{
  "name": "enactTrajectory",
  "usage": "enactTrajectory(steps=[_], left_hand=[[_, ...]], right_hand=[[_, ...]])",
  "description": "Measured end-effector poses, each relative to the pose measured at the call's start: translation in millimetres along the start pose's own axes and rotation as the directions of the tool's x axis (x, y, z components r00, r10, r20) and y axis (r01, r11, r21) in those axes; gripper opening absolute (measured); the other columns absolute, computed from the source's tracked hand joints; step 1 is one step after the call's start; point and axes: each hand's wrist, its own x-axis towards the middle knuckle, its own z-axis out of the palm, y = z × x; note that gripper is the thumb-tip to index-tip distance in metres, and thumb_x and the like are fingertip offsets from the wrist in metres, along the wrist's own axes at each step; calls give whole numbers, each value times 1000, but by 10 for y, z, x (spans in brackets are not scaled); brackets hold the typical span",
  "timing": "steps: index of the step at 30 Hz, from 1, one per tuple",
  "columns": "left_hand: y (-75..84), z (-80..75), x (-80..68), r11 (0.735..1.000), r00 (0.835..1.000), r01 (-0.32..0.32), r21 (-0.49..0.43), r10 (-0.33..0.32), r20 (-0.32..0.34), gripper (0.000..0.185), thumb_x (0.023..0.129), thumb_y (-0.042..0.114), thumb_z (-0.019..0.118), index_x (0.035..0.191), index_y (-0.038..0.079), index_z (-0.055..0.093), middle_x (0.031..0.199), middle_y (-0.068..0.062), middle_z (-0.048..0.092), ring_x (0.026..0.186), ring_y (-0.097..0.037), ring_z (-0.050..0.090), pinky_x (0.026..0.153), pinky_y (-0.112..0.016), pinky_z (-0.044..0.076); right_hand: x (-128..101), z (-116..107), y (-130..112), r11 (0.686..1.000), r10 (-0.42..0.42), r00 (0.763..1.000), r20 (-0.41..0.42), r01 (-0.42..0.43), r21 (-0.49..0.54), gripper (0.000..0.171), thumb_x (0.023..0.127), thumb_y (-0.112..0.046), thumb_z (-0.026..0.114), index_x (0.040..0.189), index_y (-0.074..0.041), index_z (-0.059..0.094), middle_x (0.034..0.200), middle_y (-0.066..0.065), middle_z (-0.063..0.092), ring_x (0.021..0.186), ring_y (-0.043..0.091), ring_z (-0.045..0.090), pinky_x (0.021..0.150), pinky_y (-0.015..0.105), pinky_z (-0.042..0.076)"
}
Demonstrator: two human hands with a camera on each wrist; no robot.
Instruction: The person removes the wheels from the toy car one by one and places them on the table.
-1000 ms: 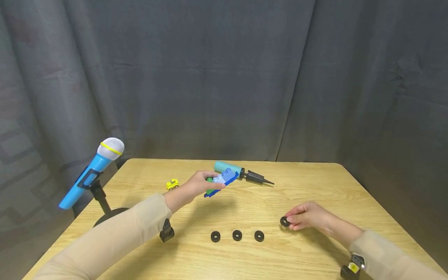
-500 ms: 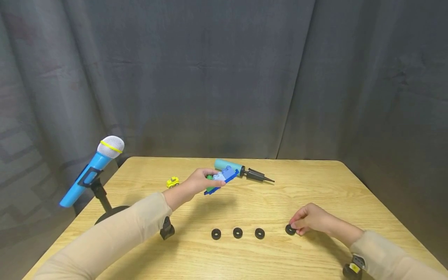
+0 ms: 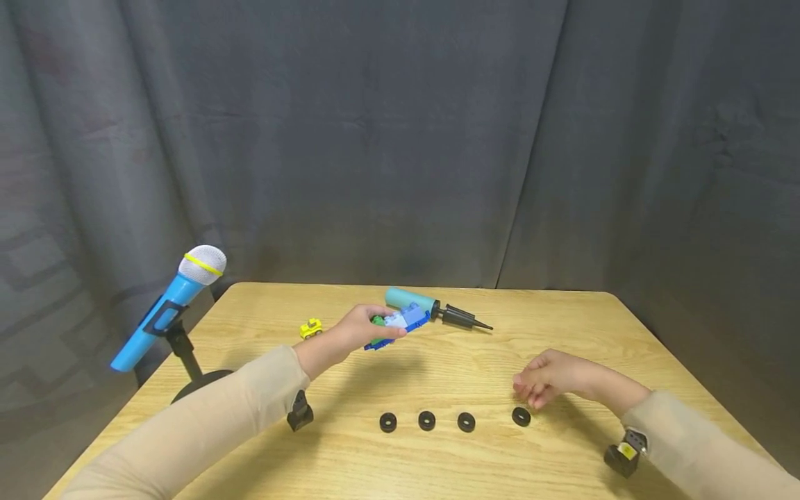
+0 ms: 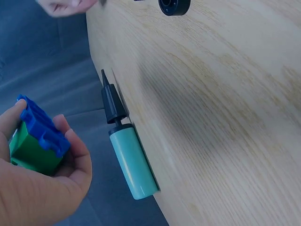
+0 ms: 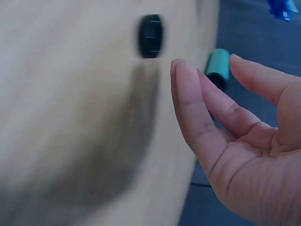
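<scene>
My left hand (image 3: 356, 329) grips a toy made of building bricks (image 3: 414, 314) above the table. In the left wrist view a green brick (image 4: 30, 153) sits against a dark blue base (image 4: 45, 128), pinched between thumb and fingers. My right hand (image 3: 553, 373) hovers just over a black toy wheel (image 3: 516, 418) lying flat at the right end of a row. Thumb and fingers stand apart with nothing between them in the right wrist view. Three more wheels lie to its left: a near one (image 3: 461, 423), a middle one (image 3: 421, 421) and a far one (image 3: 383, 423).
Behind the brick toy lies a turquoise hand pump (image 3: 407, 299) with a black nozzle. A small yellow toy car (image 3: 310, 328) stands beyond my left forearm. At the left, a blue microphone (image 3: 178, 292) leans in a black stand (image 3: 185, 353). A grey curtain (image 3: 387, 153) hangs behind the table.
My right hand lowered the wheel to the table, let go of it and rose slightly. The left hand keeps its hold on the brick toy, nearly still.
</scene>
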Motion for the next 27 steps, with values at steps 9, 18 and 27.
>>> enactTrajectory(steps=[9,18,27], left_hand=[[62,52,-11,999,999,-30,40,31,-23,59,79,36,81,130,15,61,133,-12,54,109,-25,56,88,-39,48],[164,109,-29,993,995,-104,46,104,5,58,77,34,82,127,13,63,120,-9,58,100,-20,57,79,-31,49],[229,130,-62,985,989,-147,92,144,39,55,78,35,82,124,12,64,115,-7,62,97,-19,58,81,-32,49]], right_hand=[[236,-42,-462,995,-100,991,-85,98,-27,49,98,-26,57,127,13,52,104,15,65,92,28,68,83,36,56],[386,143,-762,985,-173,980,-103,174,7,57,95,-30,62,134,8,45,116,15,64,101,32,66,88,34,54],[513,302,-982,977,-199,972,-125,206,47,50,91,-25,69,126,4,47,112,18,66,95,27,69,90,39,53]])
